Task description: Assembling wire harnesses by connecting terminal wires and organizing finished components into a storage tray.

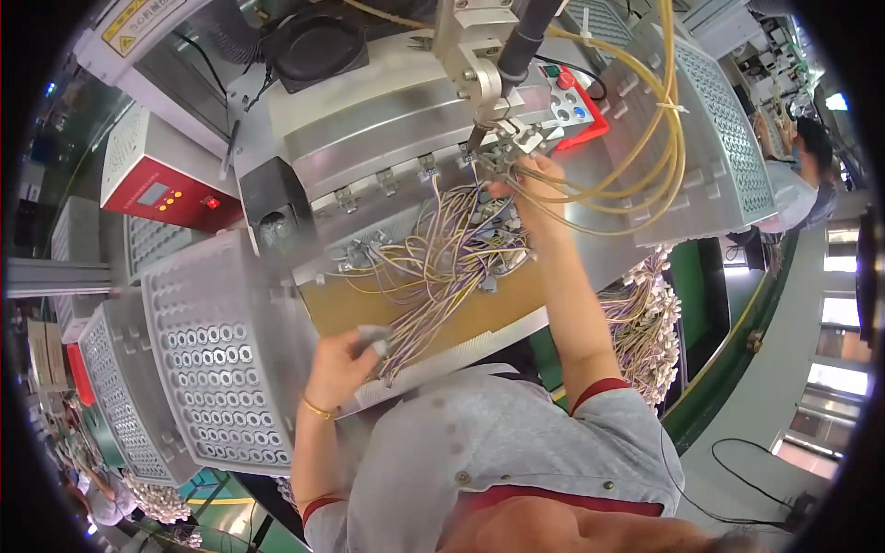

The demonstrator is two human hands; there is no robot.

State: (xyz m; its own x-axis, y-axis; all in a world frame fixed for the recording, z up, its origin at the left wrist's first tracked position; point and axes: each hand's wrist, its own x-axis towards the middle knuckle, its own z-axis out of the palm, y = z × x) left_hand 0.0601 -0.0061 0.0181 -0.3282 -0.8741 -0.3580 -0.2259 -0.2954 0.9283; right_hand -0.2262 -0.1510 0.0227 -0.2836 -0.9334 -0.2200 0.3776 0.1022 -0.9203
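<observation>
My right hand (539,184) is raised beside the metal head of a bench machine (475,69), fingers closed at its lower right. What they pinch is hidden among small metal parts and wires. Lower left, my left hand (341,364) hovers next to the near ends of a bundle of purple, yellow and white wires (442,300). Pale covers sit on its fingertips, which are slightly blurred; thumb and forefinger look a little apart. The bundle lies on a brown board (336,309), with small grey-white connectors (364,253) at its far end. Behind it runs a row of metal clips (387,182).
Perforated metal guards (217,350) stand left, another (724,129) right. A red-fronted control box (171,194) is at far left, a red-framed button panel (572,106) behind my right hand. Yellowish tubes (678,120) loop over my right arm. More wires with connectors (650,341) hang at right.
</observation>
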